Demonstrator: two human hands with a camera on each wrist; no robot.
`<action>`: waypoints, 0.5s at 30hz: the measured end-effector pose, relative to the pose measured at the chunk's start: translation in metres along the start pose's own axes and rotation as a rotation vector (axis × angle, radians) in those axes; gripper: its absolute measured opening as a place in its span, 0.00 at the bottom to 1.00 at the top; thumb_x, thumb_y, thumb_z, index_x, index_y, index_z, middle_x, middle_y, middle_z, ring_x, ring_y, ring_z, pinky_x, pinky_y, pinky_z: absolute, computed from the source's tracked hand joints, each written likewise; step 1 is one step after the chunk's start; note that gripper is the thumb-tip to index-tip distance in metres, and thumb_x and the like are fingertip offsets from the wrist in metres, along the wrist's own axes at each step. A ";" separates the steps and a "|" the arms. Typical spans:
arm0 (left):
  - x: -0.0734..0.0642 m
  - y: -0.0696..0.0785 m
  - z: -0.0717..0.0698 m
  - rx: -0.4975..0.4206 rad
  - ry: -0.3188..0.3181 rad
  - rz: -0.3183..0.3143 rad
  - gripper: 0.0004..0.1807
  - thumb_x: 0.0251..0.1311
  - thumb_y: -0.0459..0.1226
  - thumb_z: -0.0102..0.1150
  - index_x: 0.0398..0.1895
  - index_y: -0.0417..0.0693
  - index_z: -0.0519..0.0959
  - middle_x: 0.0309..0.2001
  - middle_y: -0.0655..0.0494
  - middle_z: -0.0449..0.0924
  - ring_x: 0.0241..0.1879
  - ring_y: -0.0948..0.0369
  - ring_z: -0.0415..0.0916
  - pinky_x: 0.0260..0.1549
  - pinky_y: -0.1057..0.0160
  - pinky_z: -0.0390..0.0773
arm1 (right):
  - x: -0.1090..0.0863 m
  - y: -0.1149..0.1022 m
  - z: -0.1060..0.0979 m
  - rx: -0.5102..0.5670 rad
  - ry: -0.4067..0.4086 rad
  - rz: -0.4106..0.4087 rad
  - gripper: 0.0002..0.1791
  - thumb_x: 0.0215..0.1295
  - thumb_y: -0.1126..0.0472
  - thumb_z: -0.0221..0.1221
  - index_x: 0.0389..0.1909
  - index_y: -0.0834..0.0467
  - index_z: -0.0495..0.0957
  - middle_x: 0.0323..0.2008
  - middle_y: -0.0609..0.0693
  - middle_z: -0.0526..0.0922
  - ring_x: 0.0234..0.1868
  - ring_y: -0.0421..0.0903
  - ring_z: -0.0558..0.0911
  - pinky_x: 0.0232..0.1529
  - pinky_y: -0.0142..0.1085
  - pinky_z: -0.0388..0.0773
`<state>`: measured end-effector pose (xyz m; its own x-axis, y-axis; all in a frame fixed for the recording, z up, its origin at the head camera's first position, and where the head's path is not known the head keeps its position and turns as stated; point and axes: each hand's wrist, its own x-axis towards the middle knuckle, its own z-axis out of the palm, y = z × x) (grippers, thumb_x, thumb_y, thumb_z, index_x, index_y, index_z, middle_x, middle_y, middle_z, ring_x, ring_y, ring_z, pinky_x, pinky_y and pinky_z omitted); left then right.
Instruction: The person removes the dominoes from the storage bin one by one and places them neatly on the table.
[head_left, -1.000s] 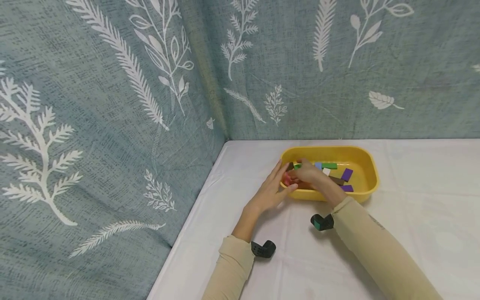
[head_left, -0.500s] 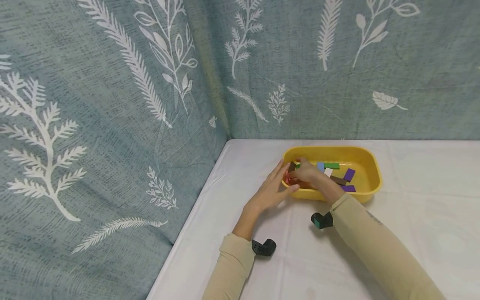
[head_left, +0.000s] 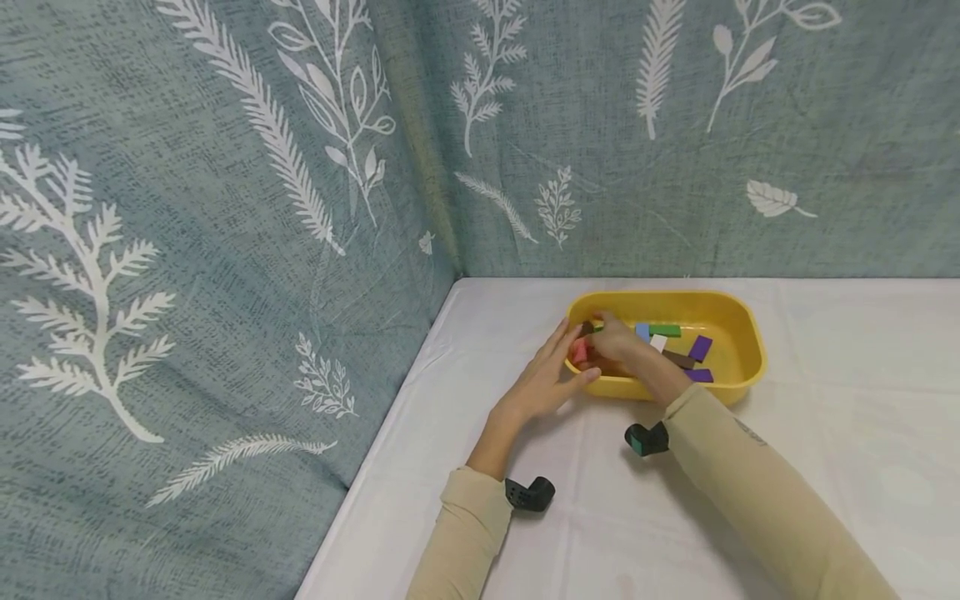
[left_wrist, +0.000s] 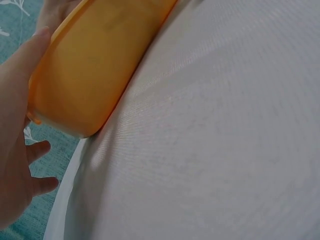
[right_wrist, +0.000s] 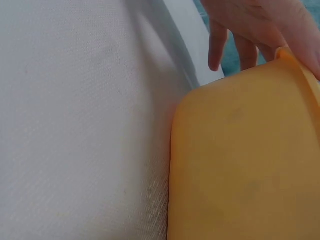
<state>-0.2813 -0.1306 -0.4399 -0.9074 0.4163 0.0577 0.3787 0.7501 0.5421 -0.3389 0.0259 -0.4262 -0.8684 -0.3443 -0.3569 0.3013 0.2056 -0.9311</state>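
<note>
A yellow plastic tub (head_left: 731,304) holds several coloured blocks. My left hand (head_left: 536,387) lies against its left end with spread fingers, the thumb along the near rim. In the left wrist view, the thumb (left_wrist: 30,55) lies along the rim and other fingertips stick out past the tub's end. My right hand (head_left: 615,340) reaches down inside the tub's left part, close beside a red block (head_left: 580,350). Its fingertips are mostly hidden, and I cannot tell whether they pinch a block. A dark brown block (head_left: 587,328) sits behind the red one.
Right of my right hand lie a blue block (head_left: 642,332), a green block (head_left: 665,331), a white block (head_left: 658,342), a brown block (head_left: 678,359) and purple blocks (head_left: 701,348). The tub stands on a white cloth (head_left: 847,400), near a patterned blue-green curtain (head_left: 600,167).
The right hand's fingers shift slightly among the blocks, and the red block shows more plainly beside them. The left hand stays at the tub's end. The head view has turned slightly left.
</note>
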 end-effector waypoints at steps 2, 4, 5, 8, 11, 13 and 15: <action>0.000 0.000 0.000 0.003 0.001 -0.002 0.41 0.67 0.56 0.48 0.77 0.54 0.45 0.76 0.60 0.33 0.72 0.53 0.41 0.65 0.46 0.52 | -0.001 0.001 0.000 0.037 0.002 -0.009 0.37 0.70 0.74 0.43 0.74 0.63 0.36 0.50 0.63 0.68 0.36 0.47 0.76 0.32 0.32 0.78; 0.000 0.001 0.000 0.005 0.003 -0.002 0.41 0.67 0.57 0.48 0.77 0.55 0.45 0.76 0.60 0.33 0.72 0.53 0.42 0.65 0.46 0.52 | -0.001 0.001 -0.001 0.074 -0.004 -0.016 0.38 0.69 0.74 0.44 0.74 0.62 0.36 0.49 0.64 0.68 0.34 0.47 0.77 0.32 0.32 0.78; 0.000 0.000 0.000 0.005 0.003 0.000 0.41 0.67 0.57 0.48 0.77 0.55 0.45 0.76 0.60 0.33 0.72 0.53 0.42 0.65 0.46 0.53 | -0.001 0.001 -0.001 0.086 -0.011 -0.019 0.38 0.69 0.74 0.44 0.74 0.61 0.36 0.49 0.64 0.68 0.32 0.46 0.77 0.32 0.32 0.78; 0.001 0.000 0.000 -0.007 -0.002 0.000 0.41 0.66 0.58 0.48 0.77 0.56 0.45 0.76 0.60 0.33 0.72 0.52 0.42 0.65 0.45 0.53 | -0.001 0.001 -0.002 0.092 -0.017 -0.027 0.39 0.69 0.74 0.47 0.74 0.61 0.36 0.49 0.62 0.68 0.29 0.44 0.77 0.31 0.31 0.78; 0.001 -0.001 0.000 -0.017 -0.007 -0.004 0.42 0.66 0.58 0.48 0.77 0.56 0.45 0.76 0.60 0.33 0.72 0.51 0.43 0.64 0.44 0.53 | -0.001 0.001 -0.002 0.111 -0.035 -0.030 0.40 0.70 0.73 0.46 0.74 0.61 0.35 0.49 0.62 0.67 0.28 0.43 0.77 0.31 0.30 0.78; 0.001 -0.001 0.001 -0.021 -0.009 -0.009 0.42 0.66 0.59 0.47 0.77 0.57 0.45 0.76 0.61 0.33 0.72 0.51 0.43 0.64 0.44 0.54 | -0.002 0.001 -0.002 0.129 -0.042 -0.023 0.40 0.70 0.73 0.47 0.75 0.60 0.35 0.52 0.62 0.66 0.28 0.42 0.76 0.32 0.30 0.78; 0.000 -0.001 0.001 -0.023 -0.010 -0.013 0.42 0.66 0.59 0.48 0.77 0.57 0.44 0.76 0.61 0.32 0.72 0.51 0.43 0.64 0.44 0.54 | -0.001 0.000 -0.002 0.152 -0.053 -0.010 0.40 0.71 0.73 0.47 0.75 0.60 0.34 0.54 0.63 0.64 0.29 0.43 0.76 0.33 0.31 0.79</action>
<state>-0.2819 -0.1309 -0.4410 -0.9101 0.4122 0.0420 0.3626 0.7434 0.5621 -0.3385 0.0282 -0.4258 -0.8508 -0.3944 -0.3471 0.3522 0.0620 -0.9339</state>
